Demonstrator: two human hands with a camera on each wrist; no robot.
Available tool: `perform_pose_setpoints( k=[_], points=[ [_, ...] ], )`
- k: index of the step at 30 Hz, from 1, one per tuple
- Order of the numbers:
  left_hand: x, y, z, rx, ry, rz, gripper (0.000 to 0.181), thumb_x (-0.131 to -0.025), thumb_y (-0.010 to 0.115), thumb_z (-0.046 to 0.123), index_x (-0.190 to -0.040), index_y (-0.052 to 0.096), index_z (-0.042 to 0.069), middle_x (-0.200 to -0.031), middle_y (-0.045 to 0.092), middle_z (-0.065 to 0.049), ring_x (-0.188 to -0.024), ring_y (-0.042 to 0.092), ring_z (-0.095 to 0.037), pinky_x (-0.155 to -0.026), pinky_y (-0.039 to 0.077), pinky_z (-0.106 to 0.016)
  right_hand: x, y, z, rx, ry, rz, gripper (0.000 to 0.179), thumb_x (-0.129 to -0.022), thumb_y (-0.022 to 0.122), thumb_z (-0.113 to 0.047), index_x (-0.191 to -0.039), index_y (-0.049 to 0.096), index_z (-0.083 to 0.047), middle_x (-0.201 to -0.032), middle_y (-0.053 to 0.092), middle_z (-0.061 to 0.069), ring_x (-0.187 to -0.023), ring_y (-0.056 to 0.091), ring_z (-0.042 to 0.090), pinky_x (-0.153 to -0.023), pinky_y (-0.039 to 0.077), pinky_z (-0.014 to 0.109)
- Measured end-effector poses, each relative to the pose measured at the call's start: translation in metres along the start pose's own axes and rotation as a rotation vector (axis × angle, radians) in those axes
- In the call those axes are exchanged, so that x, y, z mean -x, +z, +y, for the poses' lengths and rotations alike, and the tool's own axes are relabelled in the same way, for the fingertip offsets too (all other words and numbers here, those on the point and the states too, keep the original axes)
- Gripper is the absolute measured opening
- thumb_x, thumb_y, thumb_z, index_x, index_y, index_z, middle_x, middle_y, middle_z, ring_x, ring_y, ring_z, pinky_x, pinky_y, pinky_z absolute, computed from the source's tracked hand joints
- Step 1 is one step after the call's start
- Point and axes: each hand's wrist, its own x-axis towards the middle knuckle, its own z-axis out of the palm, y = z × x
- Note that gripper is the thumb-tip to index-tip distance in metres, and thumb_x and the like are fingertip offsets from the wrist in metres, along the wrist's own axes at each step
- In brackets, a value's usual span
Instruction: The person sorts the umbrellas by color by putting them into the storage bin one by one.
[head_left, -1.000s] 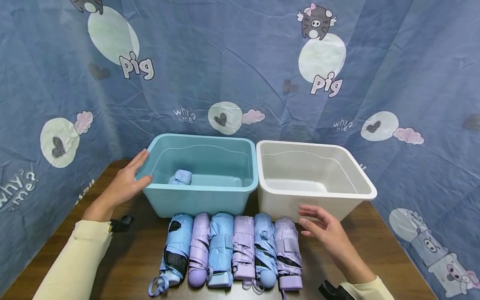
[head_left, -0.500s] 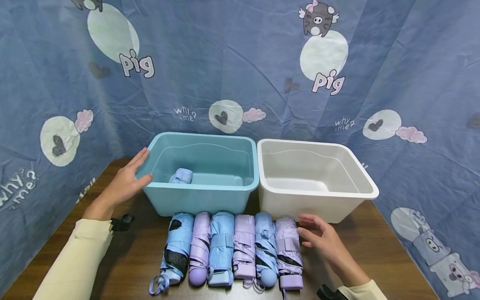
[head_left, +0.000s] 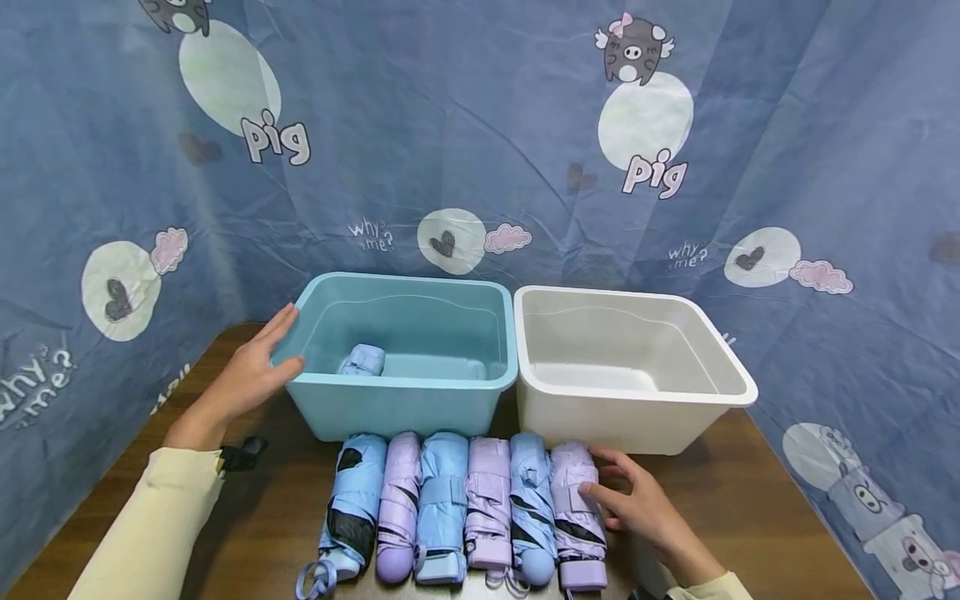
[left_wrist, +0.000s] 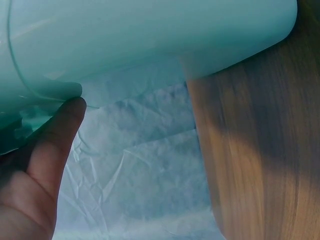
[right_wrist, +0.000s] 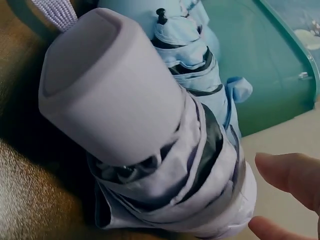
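My left hand (head_left: 251, 371) rests at the left end of a teal bin (head_left: 405, 408), fingers straight along its rim and thumb at the front corner. In the left wrist view the thumb (left_wrist: 57, 145) touches the bin's rim. My right hand (head_left: 645, 507) is at the upper part of the rightmost folded purple umbrella (head_left: 581, 533), thumb and fingers spread around its right side. The right wrist view shows this umbrella's handle (right_wrist: 120, 90) close up, with the fingertips beside its far end and apart from each other.
Beside the purple umbrella, several folded umbrellas, blue (head_left: 442, 508) and purple (head_left: 489, 500), lie in a row. A blue umbrella (head_left: 363, 360) is inside the teal bin. A white bin (head_left: 615, 421) stands to its right. A blue patterned cloth (head_left: 480, 150) hangs behind the wooden table (head_left: 750, 517).
My right hand has come down and left, from beside the white bin's front to the rightmost purple umbrella. The left hand stays at the teal bin.
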Motion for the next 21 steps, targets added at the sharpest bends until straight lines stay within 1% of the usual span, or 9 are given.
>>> perform_pose_setpoints(
  k=[3, 9, 12, 14, 17, 21],
  points=[
    [-0.0007, 0.0009, -0.001, 0.007, 0.005, 0.001, 0.075, -0.092, 0.054, 0.017, -0.153, 0.014, -0.001, -0.161, 0.007, -0.014, -0.141, 0.016, -0.048, -0.102, 0.023, -0.07, 0.0004, 0.0028, 0.0017, 0.003, 0.005, -0.008, 0.061, -0.082, 0.077, -0.019, -0.137, 0.051, -0.014, -0.12, 0.052, 0.024, -0.078, 0.06, 0.023, -0.055, 0.054, 0.036],
    [0.0013, 0.0003, -0.002, 0.004, 0.009, 0.002, 0.075, -0.092, 0.054, 0.017, -0.153, 0.015, -0.001, -0.161, 0.008, -0.014, -0.142, 0.015, -0.047, -0.102, 0.023, -0.069, 0.0013, 0.007, 0.003, 0.005, -0.025, -0.053, 0.068, -0.082, 0.076, -0.019, -0.143, 0.044, -0.013, -0.116, 0.053, 0.026, -0.077, 0.061, 0.023, -0.051, 0.052, 0.035],
    [0.0043, 0.0009, -0.0036, 0.001, 0.015, -0.005, 0.075, -0.092, 0.054, 0.017, -0.153, 0.015, 0.0, -0.161, 0.008, -0.013, -0.142, 0.014, -0.046, -0.102, 0.022, -0.069, 0.0036, 0.0088, 0.0048, -0.006, -0.013, -0.07, 0.069, -0.083, 0.075, -0.02, -0.144, 0.043, -0.015, -0.117, 0.054, 0.026, -0.076, 0.061, 0.023, -0.052, 0.052, 0.035],
    [0.0046, 0.0004, -0.0038, 0.002, 0.025, -0.005, 0.074, -0.092, 0.054, 0.017, -0.153, 0.015, 0.0, -0.161, 0.008, -0.013, -0.142, 0.014, -0.046, -0.102, 0.022, -0.069, 0.0038, 0.009, 0.0051, -0.013, -0.019, -0.09, 0.07, -0.083, 0.075, -0.019, -0.145, 0.042, -0.015, -0.118, 0.053, 0.027, -0.079, 0.062, 0.023, -0.053, 0.053, 0.037],
    [0.0026, -0.0007, -0.0028, 0.007, 0.031, -0.004, 0.074, -0.093, 0.054, 0.016, -0.153, 0.015, 0.0, -0.161, 0.007, -0.012, -0.143, 0.012, -0.045, -0.102, 0.021, -0.07, 0.0027, 0.0061, 0.0039, -0.015, -0.053, -0.147, 0.072, -0.084, 0.074, -0.018, -0.147, 0.039, -0.013, -0.116, 0.054, 0.026, -0.083, 0.061, 0.024, -0.054, 0.053, 0.037],
    [0.0017, -0.0005, -0.0021, 0.013, 0.026, -0.006, 0.074, -0.093, 0.054, 0.016, -0.153, 0.015, 0.0, -0.161, 0.007, -0.012, -0.143, 0.012, -0.044, -0.103, 0.021, -0.069, 0.0011, 0.0025, 0.0014, 0.006, -0.086, -0.247, 0.076, -0.085, 0.074, -0.017, -0.15, 0.035, -0.012, -0.112, 0.053, 0.024, -0.086, 0.059, 0.025, -0.056, 0.052, 0.035]
  ],
)
